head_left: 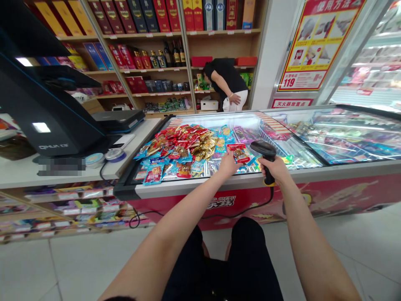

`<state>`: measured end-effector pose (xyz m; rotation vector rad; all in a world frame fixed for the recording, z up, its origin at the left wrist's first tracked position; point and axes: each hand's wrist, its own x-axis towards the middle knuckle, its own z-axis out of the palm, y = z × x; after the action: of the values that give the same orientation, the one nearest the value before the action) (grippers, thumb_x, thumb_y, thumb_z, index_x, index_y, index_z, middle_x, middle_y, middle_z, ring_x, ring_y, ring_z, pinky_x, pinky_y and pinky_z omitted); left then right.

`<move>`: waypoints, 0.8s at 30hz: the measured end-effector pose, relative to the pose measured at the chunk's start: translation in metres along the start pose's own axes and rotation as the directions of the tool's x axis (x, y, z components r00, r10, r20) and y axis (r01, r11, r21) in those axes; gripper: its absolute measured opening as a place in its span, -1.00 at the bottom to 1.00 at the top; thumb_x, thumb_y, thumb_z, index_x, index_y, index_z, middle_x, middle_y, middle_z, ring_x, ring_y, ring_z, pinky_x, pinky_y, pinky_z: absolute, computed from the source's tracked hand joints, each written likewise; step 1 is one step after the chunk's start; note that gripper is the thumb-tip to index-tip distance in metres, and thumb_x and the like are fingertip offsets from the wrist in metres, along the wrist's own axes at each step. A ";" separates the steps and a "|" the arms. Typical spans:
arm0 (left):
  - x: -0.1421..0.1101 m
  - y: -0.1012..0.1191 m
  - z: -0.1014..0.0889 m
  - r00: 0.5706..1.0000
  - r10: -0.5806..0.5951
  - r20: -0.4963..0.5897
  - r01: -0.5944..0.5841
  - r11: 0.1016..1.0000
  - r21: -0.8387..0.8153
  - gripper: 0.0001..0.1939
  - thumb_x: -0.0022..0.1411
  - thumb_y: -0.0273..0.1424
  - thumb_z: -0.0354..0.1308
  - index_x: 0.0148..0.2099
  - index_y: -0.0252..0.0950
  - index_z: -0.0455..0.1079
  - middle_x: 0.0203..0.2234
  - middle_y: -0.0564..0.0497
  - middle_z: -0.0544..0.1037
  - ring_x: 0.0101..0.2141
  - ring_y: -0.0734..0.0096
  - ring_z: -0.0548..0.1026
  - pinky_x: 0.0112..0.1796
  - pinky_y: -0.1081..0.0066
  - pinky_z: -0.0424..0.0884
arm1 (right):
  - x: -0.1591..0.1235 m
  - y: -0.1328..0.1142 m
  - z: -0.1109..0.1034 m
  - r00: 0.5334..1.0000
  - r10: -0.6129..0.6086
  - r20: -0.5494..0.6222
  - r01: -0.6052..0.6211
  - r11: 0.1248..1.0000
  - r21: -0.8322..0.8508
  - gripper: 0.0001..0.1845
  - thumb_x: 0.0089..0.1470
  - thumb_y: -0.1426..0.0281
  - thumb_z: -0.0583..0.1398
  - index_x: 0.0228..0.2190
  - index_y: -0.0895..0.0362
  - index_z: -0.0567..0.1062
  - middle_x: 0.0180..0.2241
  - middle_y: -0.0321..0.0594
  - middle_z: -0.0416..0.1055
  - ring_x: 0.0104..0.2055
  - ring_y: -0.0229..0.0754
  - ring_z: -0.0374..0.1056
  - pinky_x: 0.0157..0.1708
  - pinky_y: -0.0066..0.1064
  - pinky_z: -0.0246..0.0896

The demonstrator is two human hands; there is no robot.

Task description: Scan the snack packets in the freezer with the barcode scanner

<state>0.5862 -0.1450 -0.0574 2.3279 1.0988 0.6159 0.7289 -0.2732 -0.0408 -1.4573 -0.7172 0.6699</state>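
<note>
My left hand (229,166) is closed on the near edge of a red snack packet (239,153), just above the freezer's glass lid. Wrapped round the handle of a black barcode scanner (263,151) is my right hand (275,168). The scanner's head points left, toward the packet, and the two stay apart. From its base a black cable (247,212) hangs and runs left across the freezer's front. Left of my hands a heap of small snack packets (184,144), red, gold and blue, lies on the glass. A few blue packets (223,142) lie behind the held one.
The chest freezer (313,173) with sliding glass lids spans the front. At left, a counter (125,165) bears a checkout terminal (69,113) and round tubs. A person (230,81) in black bends at the back shelves (169,71). A poster (316,46) hangs at right.
</note>
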 end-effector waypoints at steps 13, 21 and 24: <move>0.019 0.023 0.025 0.995 0.100 -0.011 -0.100 0.976 -0.192 -0.23 0.12 -0.32 0.43 0.32 -0.41 0.30 0.24 -0.42 0.41 0.29 -0.11 0.34 0.25 0.13 0.26 | -0.001 0.001 0.000 1.000 0.000 0.006 0.000 0.998 -0.062 -0.66 -0.23 0.20 0.38 -0.55 0.09 0.36 -0.71 -0.36 0.30 -0.72 -0.30 0.17 -0.74 -0.44 0.13; -0.004 -0.041 -0.041 0.967 0.066 -0.246 -0.093 0.991 -0.100 -0.51 0.23 -0.46 0.28 0.21 -0.37 0.44 0.17 -0.30 0.48 0.25 0.04 0.40 0.28 0.17 0.25 | -0.009 -0.003 0.023 0.998 -0.003 0.070 0.008 0.998 -0.070 -0.66 -0.23 0.22 0.40 -0.55 0.10 0.37 -0.71 -0.36 0.30 -0.71 -0.29 0.18 -0.73 -0.44 0.12; -0.016 -0.072 -0.078 0.934 -0.003 -0.358 -0.027 0.997 -0.078 -0.57 0.25 -0.48 0.24 0.17 -0.37 0.48 0.14 -0.28 0.51 0.18 0.06 0.45 0.24 0.20 0.30 | -0.016 -0.006 0.041 0.994 -0.007 0.113 0.015 0.997 -0.076 -0.67 -0.20 0.22 0.38 -0.54 0.08 0.35 -0.72 -0.37 0.28 -0.72 -0.30 0.16 -0.72 -0.44 0.13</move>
<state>0.4905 -0.0995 -0.0431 2.2050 1.1889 1.1027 0.6869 -0.2594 -0.0363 -1.4939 -0.8460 0.7271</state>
